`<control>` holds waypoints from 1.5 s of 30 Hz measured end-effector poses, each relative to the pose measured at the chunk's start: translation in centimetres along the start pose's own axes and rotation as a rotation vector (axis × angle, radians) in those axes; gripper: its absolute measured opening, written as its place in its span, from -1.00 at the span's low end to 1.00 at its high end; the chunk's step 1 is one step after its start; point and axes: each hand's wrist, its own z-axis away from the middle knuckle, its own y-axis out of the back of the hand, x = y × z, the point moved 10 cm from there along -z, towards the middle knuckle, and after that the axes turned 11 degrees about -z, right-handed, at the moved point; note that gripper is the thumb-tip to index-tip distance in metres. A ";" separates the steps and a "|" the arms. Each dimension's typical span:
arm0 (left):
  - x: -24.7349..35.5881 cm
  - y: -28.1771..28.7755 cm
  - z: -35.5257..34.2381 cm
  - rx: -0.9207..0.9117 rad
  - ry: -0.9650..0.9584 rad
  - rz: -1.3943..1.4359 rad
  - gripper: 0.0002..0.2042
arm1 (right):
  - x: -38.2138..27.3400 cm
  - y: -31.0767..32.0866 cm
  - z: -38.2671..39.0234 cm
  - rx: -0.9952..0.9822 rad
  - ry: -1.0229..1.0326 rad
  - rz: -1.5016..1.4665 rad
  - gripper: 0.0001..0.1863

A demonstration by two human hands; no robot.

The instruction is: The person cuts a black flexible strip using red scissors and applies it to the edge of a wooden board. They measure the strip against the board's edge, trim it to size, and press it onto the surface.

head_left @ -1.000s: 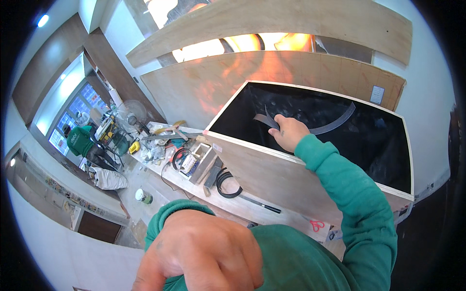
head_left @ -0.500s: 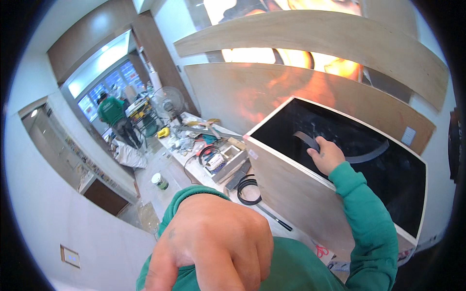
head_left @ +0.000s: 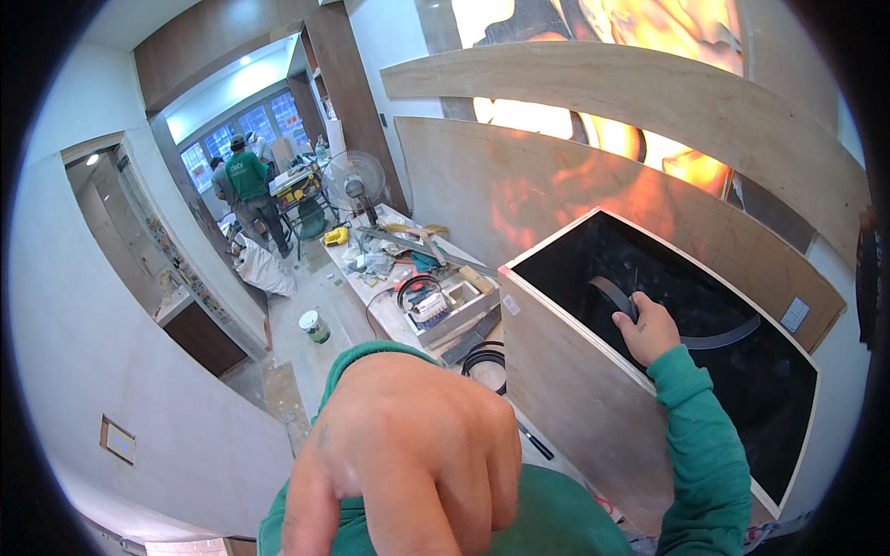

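My right hand [head_left: 649, 329] is closed round a thin, flexible dark grey strip [head_left: 728, 339], which looks like edge banding. The strip curves out on both sides of the fist, over the open top of a plywood box [head_left: 582, 389] with a black interior and pale edges. My right wrist crosses the box's near rim. Very close in the lower middle looms my left hand [head_left: 408, 445], knuckles up, its fingers curled down and close together. The lower edge of the picture cuts off its fingertips, so whatever they grip is hidden.
Left of the box, a low work surface carries a wooden tray [head_left: 454, 315], coiled black strips [head_left: 484, 357] and scattered tools. A standing fan [head_left: 354, 176], a can [head_left: 314, 326] and a white sack [head_left: 266, 267] are farther off. Two people [head_left: 248, 181] stand at the far end. Plywood panels [head_left: 538, 195] lean behind the box.
The view has swung left, so the room and box appear shifted right. A second person now shows beside the one in green. Both hands keep nearly the same pose; the right still holds the strip.
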 end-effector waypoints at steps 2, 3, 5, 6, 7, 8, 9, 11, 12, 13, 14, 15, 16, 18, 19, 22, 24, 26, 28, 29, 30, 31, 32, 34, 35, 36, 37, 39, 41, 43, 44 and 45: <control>0.1 0.0 0.3 -0.008 0.056 0.028 -0.50 | -0.1 0.1 0.2 0.001 -0.003 -0.003 -0.62; 0.3 -0.2 1.0 -0.001 0.057 0.028 -0.50 | -0.2 0.1 0.2 0.000 -0.002 -0.005 -0.63; 0.6 -0.2 1.2 0.001 0.006 0.008 -0.51 | -0.1 -0.1 0.1 -0.007 -0.001 -0.007 -0.64; 0.4 -0.2 0.9 -0.003 -0.045 -0.009 -0.51 | 0.0 -0.2 0.0 -0.012 -0.002 -0.009 -0.65; 0.3 -0.3 0.9 -0.041 -0.025 -0.019 -0.53 | -0.1 -0.4 -0.1 -0.024 -0.002 -0.010 -0.65; 0.1 -0.3 0.9 -0.076 -0.003 -0.031 -0.54 | -0.2 -0.7 -0.2 -0.036 -0.002 -0.011 -0.65; -0.2 -0.2 1.3 -0.161 0.069 -0.015 -0.56 | 0.4 0.0 0.1 -0.023 -0.021 0.000 -0.65; -0.4 -0.2 1.6 -0.243 0.145 -0.016 -0.57 | 0.4 0.2 0.2 0.007 -0.006 -0.013 -0.65; -0.3 -0.2 1.5 -0.241 0.143 -0.025 -0.53 | 0.3 -0.1 0.0 -0.002 -0.005 -0.016 -0.64; -0.2 -0.1 1.5 -0.232 0.141 -0.033 -0.51 | 0.4 -0.4 -0.1 -0.012 -0.005 -0.019 -0.64; -0.1 -0.1 1.5 -0.224 0.138 -0.041 -0.47 | 0.3 -0.5 -0.1 -0.023 -0.006 -0.015 -0.63; 0.0 0.1 1.6 -0.212 0.135 -0.047 -0.48 | 0.1 -0.5 -0.2 -0.032 -0.007 -0.012 -0.63; 0.0 0.2 1.7 -0.200 0.132 -0.054 -0.48 | 0.1 -0.5 -0.2 -0.041 -0.008 -0.009 -0.63; -0.1 0.3 1.7 -0.175 0.111 -0.077 -0.48 | 0.5 -0.4 -0.2 -0.011 0.015 -0.017 -0.64; -0.1 0.4 1.6 -0.165 0.103 -0.089 -0.49 | 0.6 -0.3 -0.2 0.005 0.027 -0.024 -0.65; 0.1 0.3 -0.1 -0.031 -0.093 -0.147 -0.56 | 0.2 -0.3 -0.1 -0.028 -0.003 -0.040 -0.66; 0.2 0.2 -0.3 -0.047 -0.128 -0.140 -0.55 | 0.2 -0.2 -0.2 -0.019 0.015 -0.040 -0.66; 0.1 0.2 0.1 -0.122 -0.045 -0.125 -0.60 | 0.5 0.0 -0.2 -0.008 0.018 -0.035 -0.66; 0.2 0.2 1.7 -0.206 0.122 -0.131 -0.54 | 0.8 -0.1 -0.2 -0.002 0.013 -0.028 -0.67; 0.6 0.3 1.6 -0.148 0.004 -0.174 -0.59 | 0.8 0.1 -0.1 0.005 0.017 -0.028 -0.66; 0.6 -0.1 1.6 -0.080 -0.107 -0.226 -0.61 | 0.4 -0.3 -0.2 -0.002 0.027 -0.031 -0.66; 0.8 0.0 1.5 -0.048 -0.162 -0.247 -0.60 | 0.3 -0.2 -0.2 0.003 0.031 -0.034 -0.66; 1.0 0.0 1.4 -0.014 -0.215 -0.272 -0.58 | 0.4 -0.3 -0.2 -0.004 0.025 -0.041 -0.66; 1.1 0.3 0.3 -0.011 -0.179 -0.256 -0.58 | 0.6 -0.4 -0.3 -0.014 0.007 -0.052 -0.66; 1.0 0.4 -0.1 -0.018 -0.147 -0.242 -0.58 | 0.5 -0.4 -0.3 -0.013 0.020 -0.061 -0.66; 0.9 0.5 -0.1 -0.039 -0.097 -0.208 -0.58 | 0.5 -0.3 -0.2 -0.008 0.030 -0.065 -0.66; 0.8 0.5 0.0 -0.051 -0.069 -0.185 -0.58 | 0.5 -0.1 -0.2 -0.003 0.040 -0.069 -0.66; 0.9 0.4 0.2 -0.064 -0.028 -0.161 -0.58 | 0.7 -0.2 -0.2 -0.006 0.025 -0.061 -0.66; 1.1 0.5 0.4 -0.020 -0.025 -0.189 -0.58 | 0.6 -0.3 -0.3 0.002 0.034 -0.059 -0.66; 1.2 0.4 0.8 0.023 -0.058 -0.243 -0.59 | 0.4 -0.3 -0.3 0.027 0.067 -0.062 -0.66; 1.3 0.4 1.0 0.024 -0.082 -0.265 -0.59 | 0.3 -0.3 -0.3 0.027 0.069 -0.068 -0.66; 1.3 0.3 1.4 -0.016 -0.124 -0.274 -0.59 | 0.4 -0.3 -0.3 0.028 0.068 -0.072 -0.66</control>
